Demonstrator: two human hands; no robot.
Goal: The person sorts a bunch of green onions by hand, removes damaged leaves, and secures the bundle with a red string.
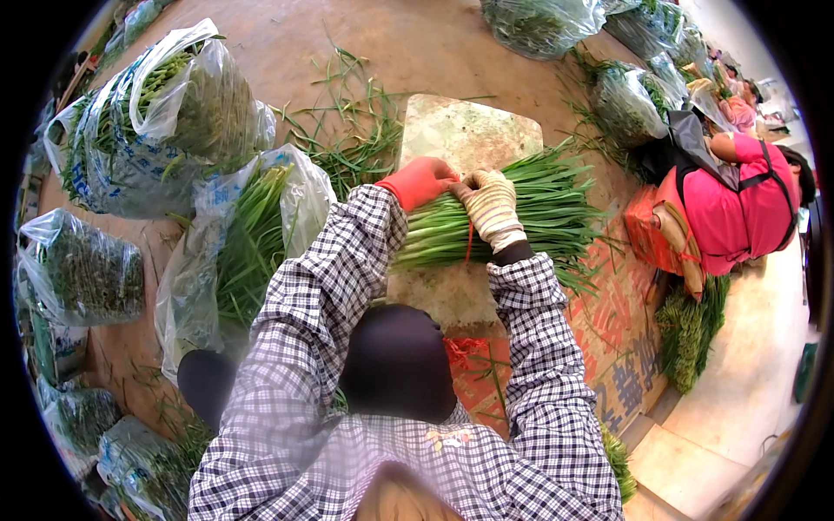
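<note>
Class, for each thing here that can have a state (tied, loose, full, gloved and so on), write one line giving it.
Left hand: red-gloved, fingertips beside the right hand's
Right hand: in a pale striped glove, over the bunch
Green bunch: lying across the slab
Red tie: across the bunch; knot not visible
Pale slab: stained, partly covered
Large clear bag: filled with greens
Loose stalks: scattered

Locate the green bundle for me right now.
In the head view, the green bundle lies crosswise on the pale board, just right of centre, with the red-gloved left hand and the striped-gloved right hand over it.
</note>
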